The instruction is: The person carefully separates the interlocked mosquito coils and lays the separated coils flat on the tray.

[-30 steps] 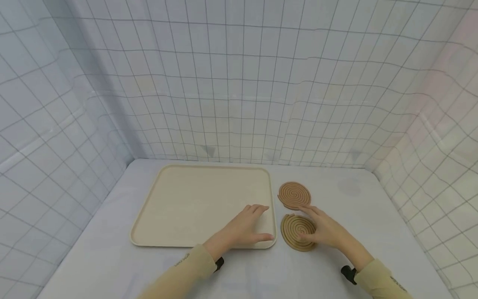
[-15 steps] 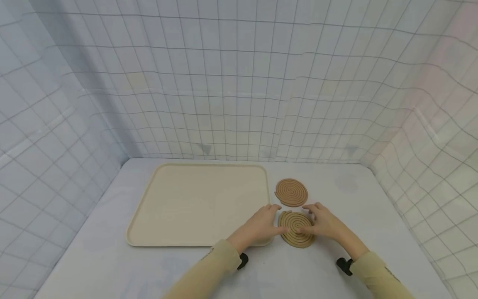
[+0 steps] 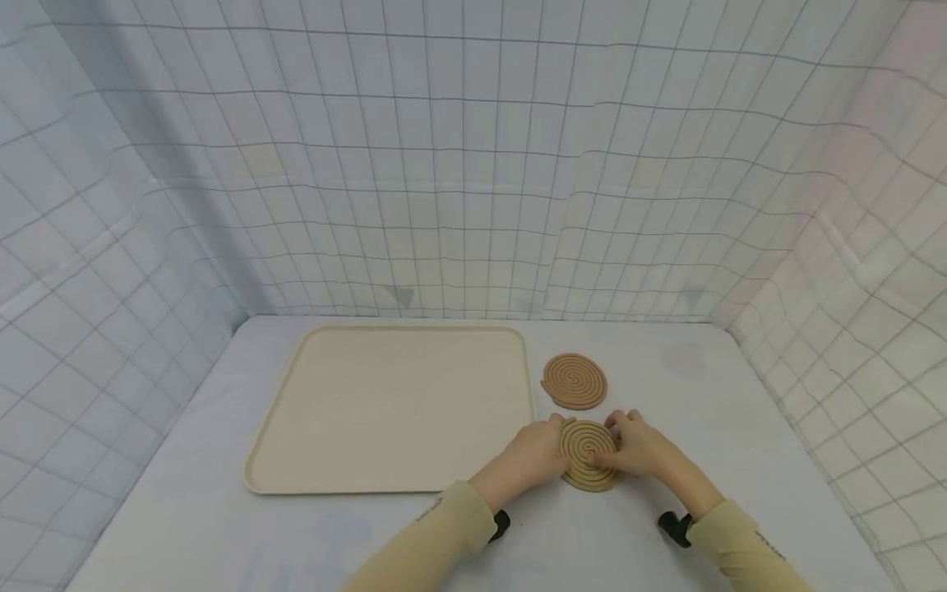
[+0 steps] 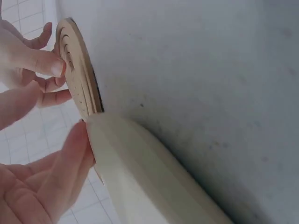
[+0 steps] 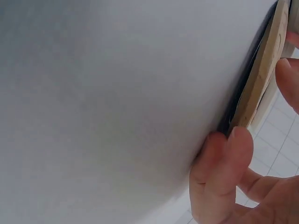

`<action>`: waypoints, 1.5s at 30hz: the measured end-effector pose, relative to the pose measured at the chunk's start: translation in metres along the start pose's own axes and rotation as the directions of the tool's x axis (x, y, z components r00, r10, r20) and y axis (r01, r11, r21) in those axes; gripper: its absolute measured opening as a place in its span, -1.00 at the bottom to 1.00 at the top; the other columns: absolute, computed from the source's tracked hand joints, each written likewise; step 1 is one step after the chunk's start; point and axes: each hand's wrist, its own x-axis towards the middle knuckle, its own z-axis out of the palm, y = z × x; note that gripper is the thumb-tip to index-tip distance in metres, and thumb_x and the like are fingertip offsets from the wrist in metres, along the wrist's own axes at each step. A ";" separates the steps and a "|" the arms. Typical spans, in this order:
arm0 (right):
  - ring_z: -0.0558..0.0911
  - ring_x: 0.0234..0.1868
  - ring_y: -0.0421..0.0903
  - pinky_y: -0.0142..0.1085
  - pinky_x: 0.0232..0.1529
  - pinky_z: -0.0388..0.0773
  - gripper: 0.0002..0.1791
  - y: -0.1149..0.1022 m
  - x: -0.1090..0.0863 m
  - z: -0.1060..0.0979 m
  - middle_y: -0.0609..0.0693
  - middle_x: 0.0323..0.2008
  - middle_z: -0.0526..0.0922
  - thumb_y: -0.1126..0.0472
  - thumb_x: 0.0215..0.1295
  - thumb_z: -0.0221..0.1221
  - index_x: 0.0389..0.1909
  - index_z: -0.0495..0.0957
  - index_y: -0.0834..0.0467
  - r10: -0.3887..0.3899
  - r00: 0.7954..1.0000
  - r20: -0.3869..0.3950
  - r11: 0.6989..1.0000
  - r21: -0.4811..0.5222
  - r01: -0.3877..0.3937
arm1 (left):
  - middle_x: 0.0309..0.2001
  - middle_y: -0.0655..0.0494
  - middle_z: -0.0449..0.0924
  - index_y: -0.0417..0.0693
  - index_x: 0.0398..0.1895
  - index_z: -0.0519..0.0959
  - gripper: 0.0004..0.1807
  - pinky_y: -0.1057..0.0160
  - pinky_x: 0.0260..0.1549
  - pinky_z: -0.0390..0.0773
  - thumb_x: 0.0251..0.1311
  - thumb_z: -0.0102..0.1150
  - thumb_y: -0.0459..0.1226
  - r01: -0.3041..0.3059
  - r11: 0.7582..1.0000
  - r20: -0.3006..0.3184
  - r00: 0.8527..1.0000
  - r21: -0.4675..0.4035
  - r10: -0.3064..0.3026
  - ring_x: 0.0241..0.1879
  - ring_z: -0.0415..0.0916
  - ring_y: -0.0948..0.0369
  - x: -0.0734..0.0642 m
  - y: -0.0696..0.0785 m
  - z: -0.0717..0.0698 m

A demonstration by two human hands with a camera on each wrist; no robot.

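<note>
A flat, yellowish-tan spiral coil [image 3: 575, 444] lies near the front, right of the tray, with a hand at each side. My left hand [image 3: 528, 454] grips its left edge, which the fingers partly cover; in the left wrist view the thumb [image 4: 70, 151] meets the rim. My right hand [image 3: 647, 448] holds the right side, thumb on the top face and fingers curled at the rim. Dark shadow shows under the coil [image 5: 257, 88] in the right wrist view. Behind it lies a second, browner spiral coil [image 3: 575, 381], untouched.
A large cream tray [image 3: 399, 328] with a low raised rim lies on the left of the white table [image 3: 592, 551], its right edge close to both coils. White sheeting with a dark grid [image 3: 473, 164] encloses the back and both sides.
My left hand has moved right from over the tray's edge to the coil's left side. The fingers of my right hand have closed in on its right rim. The browner coil stays put.
</note>
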 end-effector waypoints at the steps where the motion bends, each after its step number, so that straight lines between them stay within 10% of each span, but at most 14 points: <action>1: 0.56 -0.28 -0.01 -0.13 -0.33 0.57 -0.18 -0.001 0.000 0.001 0.26 -0.11 0.48 -0.18 0.04 0.42 0.10 0.41 0.35 0.003 1.000 0.001 1.000 0.008 -0.003 | -0.26 -0.12 0.65 -0.31 0.18 0.37 -0.42 0.35 -0.56 0.47 0.11 0.34 -0.35 0.009 1.000 -0.008 1.000 0.012 -0.009 -0.48 0.47 0.22 0.000 0.001 0.001; 12: 0.57 -0.23 0.02 -0.10 -0.28 0.59 -0.20 -0.007 0.000 0.006 0.28 -0.10 0.45 -0.12 0.04 0.44 0.12 0.39 0.32 0.026 1.000 -0.015 1.000 0.017 -0.026 | -0.25 -0.20 0.59 -0.32 0.04 0.42 -0.45 0.18 -0.37 0.59 -0.09 0.38 -0.44 0.023 0.999 -0.167 0.986 0.035 -0.017 -0.26 0.59 0.00 -0.001 0.005 0.008; 27: 0.59 -0.10 0.13 0.01 -0.10 0.62 -0.22 -0.011 0.006 0.002 0.38 -0.05 0.51 0.02 0.03 0.47 0.10 0.37 0.44 0.130 0.991 0.000 0.980 0.152 -0.129 | -0.12 -0.29 0.50 -0.30 0.04 0.39 -0.34 -0.06 -0.10 0.59 -0.10 0.54 -0.26 0.114 0.971 -0.094 0.986 -0.209 -0.136 -0.05 0.48 -0.15 0.006 0.014 0.009; 39: 0.57 -0.02 0.11 -0.03 -0.06 0.57 -0.24 -0.004 0.005 0.000 0.33 0.06 0.54 0.08 0.11 0.41 0.20 0.35 0.42 0.248 0.965 0.083 0.888 0.379 -0.260 | 0.01 -0.28 0.50 -0.31 0.15 0.38 -0.34 -0.05 0.01 0.60 -0.05 0.43 -0.35 0.120 0.914 -0.022 0.990 -0.387 -0.139 0.02 0.53 -0.12 0.004 0.010 0.003; 45: 0.62 -0.27 -0.13 -0.31 -0.25 0.61 -0.28 0.003 0.004 0.005 0.14 -0.17 0.64 0.19 0.16 0.35 0.23 0.30 0.47 0.191 0.972 0.141 0.774 0.587 -0.237 | 0.04 -0.29 0.47 -0.36 0.16 0.37 -0.36 0.01 -0.02 0.62 -0.02 0.38 -0.38 0.088 0.895 -0.064 0.990 -0.436 -0.128 0.03 0.51 -0.10 0.002 0.009 0.005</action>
